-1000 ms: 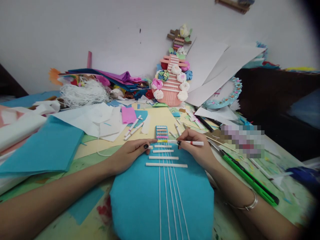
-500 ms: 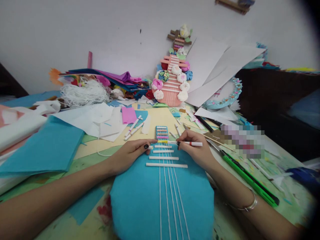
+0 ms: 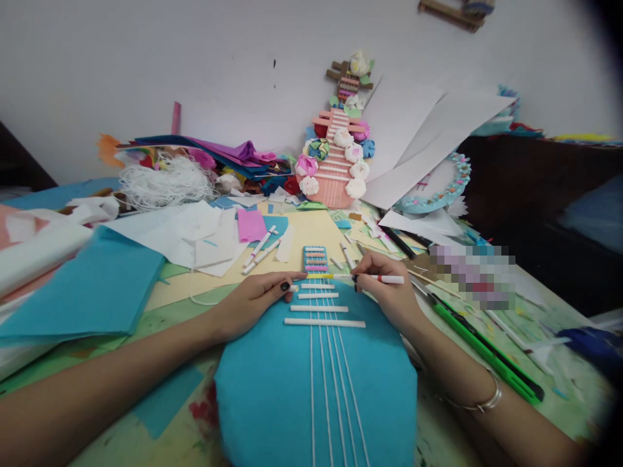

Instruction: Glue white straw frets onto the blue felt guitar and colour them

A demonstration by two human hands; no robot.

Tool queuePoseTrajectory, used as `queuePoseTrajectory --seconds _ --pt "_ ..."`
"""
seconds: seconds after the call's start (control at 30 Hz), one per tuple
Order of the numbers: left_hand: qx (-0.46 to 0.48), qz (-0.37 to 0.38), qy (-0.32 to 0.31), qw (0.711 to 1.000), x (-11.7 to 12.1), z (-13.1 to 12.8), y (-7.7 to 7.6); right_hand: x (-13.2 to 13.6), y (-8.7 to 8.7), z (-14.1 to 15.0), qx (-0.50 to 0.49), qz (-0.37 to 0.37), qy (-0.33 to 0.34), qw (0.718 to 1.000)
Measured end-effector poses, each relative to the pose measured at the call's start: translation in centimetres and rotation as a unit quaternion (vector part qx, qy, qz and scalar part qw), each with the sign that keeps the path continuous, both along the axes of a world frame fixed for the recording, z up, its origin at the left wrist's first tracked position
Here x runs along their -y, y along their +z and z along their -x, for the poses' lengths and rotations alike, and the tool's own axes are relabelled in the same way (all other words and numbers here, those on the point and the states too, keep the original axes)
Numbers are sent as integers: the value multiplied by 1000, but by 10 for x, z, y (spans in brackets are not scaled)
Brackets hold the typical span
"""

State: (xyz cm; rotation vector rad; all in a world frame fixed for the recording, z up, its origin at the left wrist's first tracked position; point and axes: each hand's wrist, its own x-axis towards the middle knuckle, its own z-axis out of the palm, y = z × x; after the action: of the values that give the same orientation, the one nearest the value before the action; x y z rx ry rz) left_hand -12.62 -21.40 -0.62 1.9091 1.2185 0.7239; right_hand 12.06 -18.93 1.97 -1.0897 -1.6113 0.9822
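A turquoise paper-covered guitar shape [image 3: 272, 383] lies before me, with white strings and white crossbars along it. My right hand [image 3: 384, 285] grips a white felt-tip marker [image 3: 393, 279] with a red band, pointing left at a narrow yellow strip [image 3: 318, 277] across the neck. On the other side, my left hand [image 3: 257, 298] rests on the guitar's upper left edge, its index fingertip at the strip's left end. A small white piece, apparently a marker cap [image 3: 293, 288], pokes out between its thumb and curled fingers.
Several loose markers [image 3: 260, 246] lie beyond the left hand. At right is a green box cutter [image 3: 487, 350]. A pink flower-covered paper guitar [image 3: 335, 168] leans on the wall, near white string [image 3: 165, 181]. Folded turquoise paper [image 3: 82, 292] lies at left.
My right hand and the marker have slid slightly right along the strip, and more yellow shows. The left hand has stayed in place.
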Motion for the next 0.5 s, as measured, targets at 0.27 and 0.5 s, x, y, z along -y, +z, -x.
queuePoseTrajectory --seconds 0.27,0.5 --pt "0 2 -2 1000 0 1 0 0 0 -1 -7 -15 5 1000" --pt "56 -26 -2 998 0 0 -2 4 8 -9 7 -62 79 995"
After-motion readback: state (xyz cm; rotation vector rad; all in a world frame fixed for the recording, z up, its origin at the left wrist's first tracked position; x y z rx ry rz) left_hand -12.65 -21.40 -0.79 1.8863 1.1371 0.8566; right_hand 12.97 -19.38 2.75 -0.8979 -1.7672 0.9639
